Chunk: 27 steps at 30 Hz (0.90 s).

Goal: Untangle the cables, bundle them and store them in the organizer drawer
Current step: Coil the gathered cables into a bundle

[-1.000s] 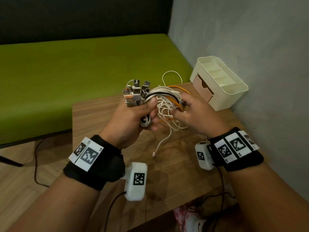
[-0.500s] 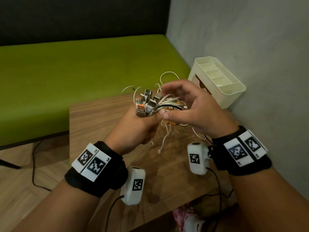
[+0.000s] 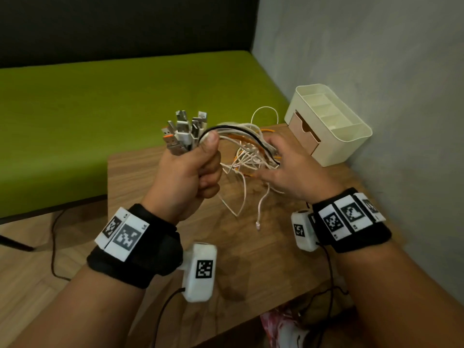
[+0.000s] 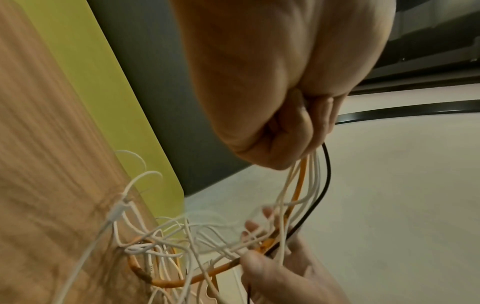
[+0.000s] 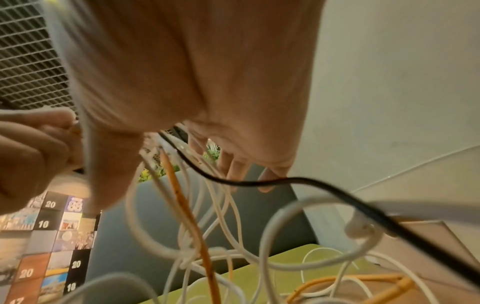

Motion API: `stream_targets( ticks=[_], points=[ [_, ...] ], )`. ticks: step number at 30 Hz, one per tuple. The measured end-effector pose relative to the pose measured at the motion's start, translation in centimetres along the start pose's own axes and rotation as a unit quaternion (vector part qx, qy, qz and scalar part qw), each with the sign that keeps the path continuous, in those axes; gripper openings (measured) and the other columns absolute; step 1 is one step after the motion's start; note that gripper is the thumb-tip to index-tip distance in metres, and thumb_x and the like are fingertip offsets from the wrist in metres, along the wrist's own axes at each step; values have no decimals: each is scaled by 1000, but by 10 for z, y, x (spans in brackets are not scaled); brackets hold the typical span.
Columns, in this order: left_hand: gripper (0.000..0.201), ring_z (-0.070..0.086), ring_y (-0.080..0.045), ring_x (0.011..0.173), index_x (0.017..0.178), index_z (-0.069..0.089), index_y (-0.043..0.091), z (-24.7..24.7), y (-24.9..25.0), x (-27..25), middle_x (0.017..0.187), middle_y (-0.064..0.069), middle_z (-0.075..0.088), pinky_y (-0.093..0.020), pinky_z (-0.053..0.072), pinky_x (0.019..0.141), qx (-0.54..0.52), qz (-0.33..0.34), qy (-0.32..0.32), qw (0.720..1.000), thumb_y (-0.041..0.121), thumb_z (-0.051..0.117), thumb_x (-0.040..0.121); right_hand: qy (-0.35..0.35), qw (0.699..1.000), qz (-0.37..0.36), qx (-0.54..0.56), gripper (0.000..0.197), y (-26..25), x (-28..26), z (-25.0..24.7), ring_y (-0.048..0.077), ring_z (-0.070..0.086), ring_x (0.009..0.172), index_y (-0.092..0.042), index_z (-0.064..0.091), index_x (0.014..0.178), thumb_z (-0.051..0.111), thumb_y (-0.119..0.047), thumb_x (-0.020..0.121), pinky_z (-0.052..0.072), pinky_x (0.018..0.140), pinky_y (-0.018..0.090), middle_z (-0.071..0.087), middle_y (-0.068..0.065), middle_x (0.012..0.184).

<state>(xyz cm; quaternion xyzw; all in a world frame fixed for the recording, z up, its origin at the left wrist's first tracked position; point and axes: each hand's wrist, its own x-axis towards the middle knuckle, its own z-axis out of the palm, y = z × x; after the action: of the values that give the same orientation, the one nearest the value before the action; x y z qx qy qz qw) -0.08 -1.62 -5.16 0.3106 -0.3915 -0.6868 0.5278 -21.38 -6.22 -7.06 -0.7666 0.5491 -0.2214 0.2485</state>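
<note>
- Cables (image 3: pixel 247 149): thin, round cords, mostly white, 1 black, at least 1 orange, tangled above the wooden table (image 3: pixel 251 247).
- Left hand (image 3: pixel 187 175) fists the metal plug ends (image 3: pixel 184 133).
- Right hand (image 3: pixel 288 169), fingers spread, rakes the loops.
- 1 cream plastic organizer (image 3: pixel 334 131), drawer (image 3: pixel 302 133) slightly open.

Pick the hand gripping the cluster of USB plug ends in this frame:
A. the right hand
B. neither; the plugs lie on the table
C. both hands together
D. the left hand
D: the left hand is fisted round the cables just below the USB plugs, while the right hand has its fingers spread in the loose strands.
</note>
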Motion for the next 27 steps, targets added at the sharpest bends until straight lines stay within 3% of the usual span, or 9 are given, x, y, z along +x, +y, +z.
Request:
stream_targets(
  ticks=[2, 4, 6, 9, 14, 18, 20, 23, 27],
  points=[
    [30, 20, -4, 37, 71, 31, 20, -2, 1, 1, 50, 7, 20, -10, 16, 42, 3, -4, 9, 1000, 31, 52, 89, 1, 998, -28, 48, 82, 1, -4, -2, 7, 45, 125, -41, 40, 134, 87, -39, 68, 40, 108, 36, 43, -15, 132],
    [31, 20, -4, 38, 70, 31, 21, -4, 2, 2, 51, 7, 19, -9, 16, 43, 5, -9, 13, 1000, 31, 53, 89, 44, 992, -56, 102, 92, -4, -11, -6, 6, 43, 128, -51, 32, 133, 88, -46, 61, 38, 106, 25, 40, -9, 137],
    [30, 21, -4, 37, 70, 32, 21, -5, 1, 3, 51, 7, 20, -9, 18, 42, 5, -9, 15, 1000, 31, 54, 89, 118, 978, -85, 148, 69, -13, -16, -8, 6, 54, 110, -48, 41, 117, 85, -49, 63, 44, 89, 17, 52, -6, 119],
    [30, 21, -5, 38, 71, 33, 21, -5, 0, 3, 51, 6, 21, -10, 19, 41, 6, -11, 15, 1000, 31, 54, 89, 139, 975, -95, 146, 28, -24, -15, -3, 7, 56, 71, -32, 57, 85, 81, -41, 74, 45, 62, 21, 60, -6, 79],
    [28, 21, -4, 37, 72, 34, 20, -6, 0, 2, 51, 6, 20, -10, 19, 40, 3, -14, 15, 1000, 30, 54, 90, 114, 992, -48, 24, 39, -17, -11, 14, 11, 52, 54, -19, 61, 64, 78, -52, 74, 47, 53, 36, 58, -6, 57],
    [30, 21, -4, 37, 70, 33, 20, -7, 0, 2, 51, 6, 20, -10, 19, 41, 6, -20, 8, 1000, 29, 54, 90, 196, 977, -55, 57, 35, -19, -9, 11, 12, 57, 64, -18, 58, 78, 81, -45, 74, 50, 60, 33, 60, -6, 70],
    [31, 21, -5, 37, 69, 33, 20, -7, -2, 2, 50, 6, 20, -10, 18, 42, 10, -29, 1, 1000, 29, 54, 90, 199, 974, -63, 84, 47, -21, -8, 9, 8, 59, 87, -21, 56, 101, 86, -39, 70, 48, 74, 23, 61, -5, 95],
    [31, 20, -6, 38, 67, 36, 21, -5, -6, 1, 50, 6, 20, -10, 19, 42, 27, -49, -10, 998, 30, 55, 89, 138, 978, -89, 126, 77, -22, -8, 9, 4, 51, 123, -18, 46, 137, 86, -32, 72, 43, 100, 22, 55, -6, 132],
    [29, 20, -6, 39, 61, 53, 22, 0, -9, -1, 51, 6, 21, -12, 18, 43, 52, -62, -27, 996, 30, 55, 89, 107, 974, -77, 187, 47, -28, -10, 14, -4, 62, 99, -15, 57, 129, 75, -20, 85, 53, 88, 26, 61, -30, 105]
  ],
)
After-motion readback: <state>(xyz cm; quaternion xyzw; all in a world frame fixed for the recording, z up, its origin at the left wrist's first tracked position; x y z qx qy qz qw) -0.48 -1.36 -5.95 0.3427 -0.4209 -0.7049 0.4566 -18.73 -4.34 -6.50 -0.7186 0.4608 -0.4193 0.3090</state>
